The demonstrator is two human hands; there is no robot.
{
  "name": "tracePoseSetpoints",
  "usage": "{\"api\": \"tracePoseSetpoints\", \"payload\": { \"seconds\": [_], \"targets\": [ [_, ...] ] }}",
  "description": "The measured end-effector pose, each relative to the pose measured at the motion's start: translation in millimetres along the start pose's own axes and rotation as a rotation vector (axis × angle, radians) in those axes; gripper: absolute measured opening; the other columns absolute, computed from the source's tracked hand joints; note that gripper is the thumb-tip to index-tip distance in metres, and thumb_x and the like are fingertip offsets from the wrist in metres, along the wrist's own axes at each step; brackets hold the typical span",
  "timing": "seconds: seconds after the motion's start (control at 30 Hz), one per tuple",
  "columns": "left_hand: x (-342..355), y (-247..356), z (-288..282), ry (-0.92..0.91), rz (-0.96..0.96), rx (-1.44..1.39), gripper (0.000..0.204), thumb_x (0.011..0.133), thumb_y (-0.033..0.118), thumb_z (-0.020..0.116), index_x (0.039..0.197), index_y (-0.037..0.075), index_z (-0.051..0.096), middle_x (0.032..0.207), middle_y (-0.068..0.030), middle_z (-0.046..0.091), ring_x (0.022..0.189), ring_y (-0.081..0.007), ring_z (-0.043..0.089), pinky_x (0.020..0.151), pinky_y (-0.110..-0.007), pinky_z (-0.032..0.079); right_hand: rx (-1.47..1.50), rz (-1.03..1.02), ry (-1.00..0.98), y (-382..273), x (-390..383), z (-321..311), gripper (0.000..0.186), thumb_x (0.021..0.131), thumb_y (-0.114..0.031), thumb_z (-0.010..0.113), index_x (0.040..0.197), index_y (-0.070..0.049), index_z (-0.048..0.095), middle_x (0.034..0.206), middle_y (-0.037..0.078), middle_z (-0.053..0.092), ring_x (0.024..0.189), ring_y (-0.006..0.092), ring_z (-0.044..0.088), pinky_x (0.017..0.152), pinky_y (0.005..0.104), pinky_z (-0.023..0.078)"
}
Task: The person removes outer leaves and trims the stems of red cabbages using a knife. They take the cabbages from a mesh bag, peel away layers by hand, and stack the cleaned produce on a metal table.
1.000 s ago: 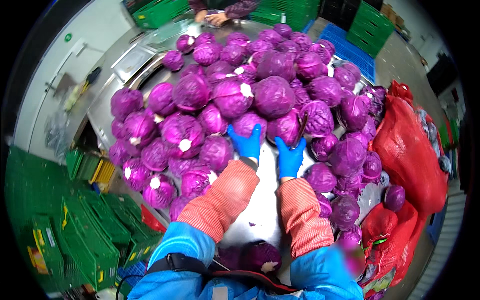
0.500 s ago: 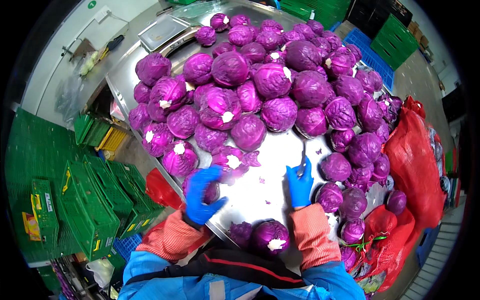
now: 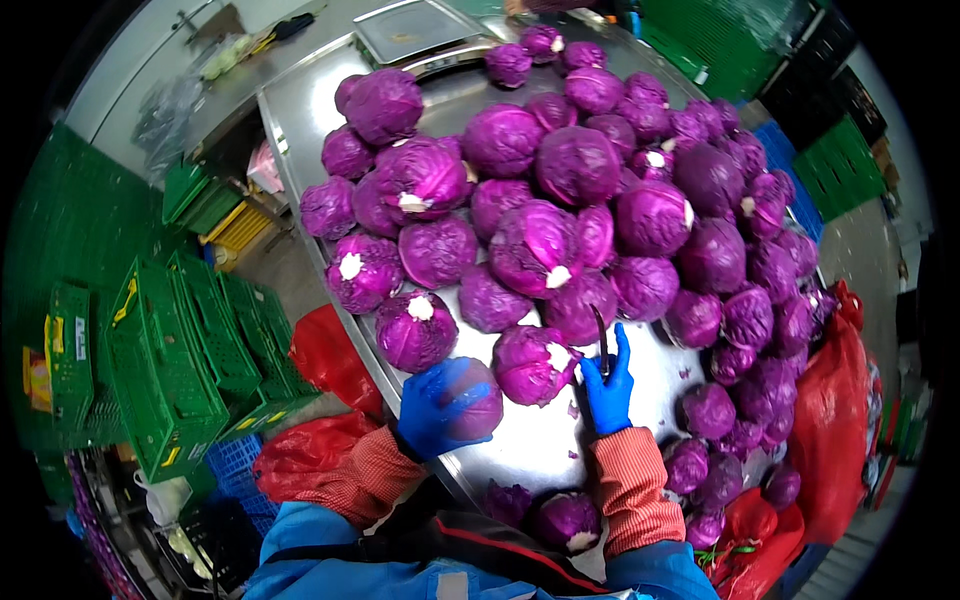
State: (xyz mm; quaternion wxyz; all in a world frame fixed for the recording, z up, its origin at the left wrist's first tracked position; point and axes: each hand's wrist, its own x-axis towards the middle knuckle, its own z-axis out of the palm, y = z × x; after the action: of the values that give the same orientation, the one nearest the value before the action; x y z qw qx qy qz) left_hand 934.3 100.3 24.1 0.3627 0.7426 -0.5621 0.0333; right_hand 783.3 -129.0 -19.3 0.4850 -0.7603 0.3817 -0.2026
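Observation:
My left hand (image 3: 437,410), in a blue glove, is wrapped around a small red cabbage (image 3: 474,400) at the near left of the metal table (image 3: 535,432). Its fingers curve across the cabbage's side. In my right hand (image 3: 610,393), also blue-gloved, is a knife (image 3: 602,335) with a dark, narrow blade that points away from me. Between and just beyond the hands sits a red cabbage with a white cut stem (image 3: 535,366). Close to my body lie another cabbage (image 3: 567,520) and some loose purple leaves (image 3: 507,502).
Many red cabbages (image 3: 578,166) are heaped over the table's far and right parts. A weighing scale (image 3: 415,32) stands at the far edge. Red net sacks (image 3: 820,430) lean along the right side. Green crates (image 3: 165,370) stack up at left, beside red bags (image 3: 335,358).
My left hand has closed on the small cabbage, where its fingers were spread before. The right hand still holds the knife. The whole view has shifted, with my head turned leftward.

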Motion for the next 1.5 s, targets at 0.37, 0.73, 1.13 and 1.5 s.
{"api": "tracePoseSetpoints", "payload": {
  "seconds": [0.37, 0.73, 1.13, 1.5],
  "targets": [
    [0.6, -9.2, 13.5, 0.015, 0.017, 0.178, 0.059, 0.055, 0.055, 0.075, 0.108, 0.033, 0.061, 0.123, -0.0037, 0.051, 0.099, -0.0281, 0.054, 0.073, -0.039, 0.044, 0.441, 0.183, 0.066, -24.7, 22.2, 22.0, 0.068, 0.080, -0.006, 0.061, 0.137, -0.009, 0.024, 0.116, 0.018, 0.052, 0.102, 0.0224, 0.054, 0.087, 0.0325, 0.044],
    [29.5, -14.8, 40.3, 0.077, 0.008, 0.080, 0.068, 0.046, 0.053, 0.083, 0.105, 0.024, 0.062, 0.118, -0.0105, 0.052, 0.103, -0.0369, 0.051, 0.084, -0.049, 0.043, 0.449, 0.079, 0.093, -27.3, 73.4, 20.3, 0.065, 0.080, -0.012, 0.067, 0.133, -0.006, 0.030, 0.106, 0.020, 0.059, 0.096, 0.0239, 0.060, 0.083, 0.0344, 0.049],
    [136.1, -39.8, 64.2, 0.209, -0.054, 0.142, 0.061, 0.053, 0.033, 0.080, 0.105, 0.007, 0.062, 0.108, -0.0117, 0.059, 0.099, -0.0336, 0.053, 0.090, -0.044, 0.040, -0.265, 0.041, 0.199, -37.9, 179.8, 24.9, 0.077, 0.083, -0.054, 0.051, 0.137, -0.007, 0.024, 0.083, 0.026, 0.062, 0.075, 0.0415, 0.061, 0.063, 0.0482, 0.047],
    [184.3, -69.9, 61.1, 0.355, -0.107, 0.084, 0.066, 0.073, 0.027, 0.072, 0.125, -0.001, 0.044, 0.121, -0.0197, 0.050, 0.112, -0.0339, 0.046, 0.096, -0.041, 0.034, -0.260, -0.332, 0.150, -94.1, 64.1, -55.7, 0.058, 0.082, -0.038, 0.060, 0.127, -0.006, 0.043, 0.105, 0.019, 0.060, 0.087, 0.0339, 0.061, 0.072, 0.0404, 0.050]
  ]
}}
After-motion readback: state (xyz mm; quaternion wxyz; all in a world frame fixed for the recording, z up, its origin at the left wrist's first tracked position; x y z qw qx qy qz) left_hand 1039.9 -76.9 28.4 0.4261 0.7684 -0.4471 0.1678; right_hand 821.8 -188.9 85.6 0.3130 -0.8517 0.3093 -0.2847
